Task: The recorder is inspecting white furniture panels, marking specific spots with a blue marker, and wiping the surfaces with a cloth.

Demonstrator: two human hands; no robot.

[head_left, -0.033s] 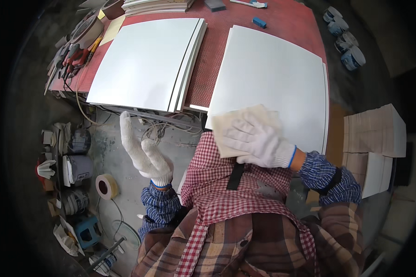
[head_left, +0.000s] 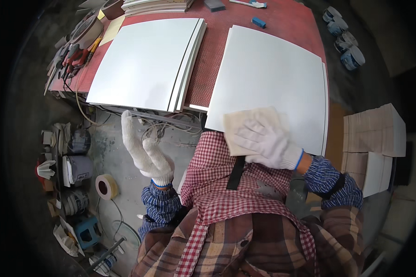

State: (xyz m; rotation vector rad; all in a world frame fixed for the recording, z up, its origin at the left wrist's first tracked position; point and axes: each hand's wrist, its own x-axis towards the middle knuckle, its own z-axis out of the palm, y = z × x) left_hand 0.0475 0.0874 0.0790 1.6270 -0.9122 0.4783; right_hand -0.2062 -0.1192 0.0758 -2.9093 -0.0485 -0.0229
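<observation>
My right hand (head_left: 269, 144), in a white knit glove with a blue cuff edge, lies spread on a folded beige cloth (head_left: 233, 121). It presses the cloth over the near edge of the top white panel (head_left: 272, 76) in the right stack, and part of the cloth overhangs that edge. My left hand (head_left: 145, 150), also gloved, hangs beside the near edge of the left stack of white panels (head_left: 141, 62). Its fingers are stretched out and the thumb stands apart, holding nothing.
Both stacks rest on a red textured table (head_left: 208, 69). A blue block (head_left: 259, 22) and a grey block (head_left: 214, 5) lie toward its far side. Tools with red handles (head_left: 77, 57) crowd the left edge. A tape roll (head_left: 107, 186) and cables are on the floor; stacked boards (head_left: 374, 131) stand at right.
My right hand and the cloth have slid a little to the right along the panel's near edge. My left hand has barely moved.
</observation>
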